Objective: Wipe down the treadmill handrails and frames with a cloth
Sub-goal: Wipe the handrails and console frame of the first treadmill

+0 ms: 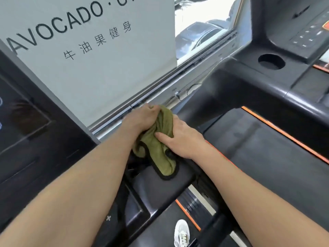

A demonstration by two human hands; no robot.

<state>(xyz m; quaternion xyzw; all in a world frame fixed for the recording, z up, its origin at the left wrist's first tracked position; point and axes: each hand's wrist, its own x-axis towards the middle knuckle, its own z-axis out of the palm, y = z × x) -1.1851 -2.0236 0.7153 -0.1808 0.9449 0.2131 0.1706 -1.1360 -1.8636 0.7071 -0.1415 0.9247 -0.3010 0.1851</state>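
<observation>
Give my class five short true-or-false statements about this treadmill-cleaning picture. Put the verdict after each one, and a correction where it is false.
1. The cloth is green with a black edge. True.
2. Only the left hand touches the cloth. False: the right hand holds it too, with its thumb lying on top.
3. A bottle stands in the cup holder. False: the round cup holder shows nothing in it.
4. A white shoe shows near the bottom edge of the picture. True.
5. The cloth lies on the floor. False: it is draped over the black handrail.
</observation>
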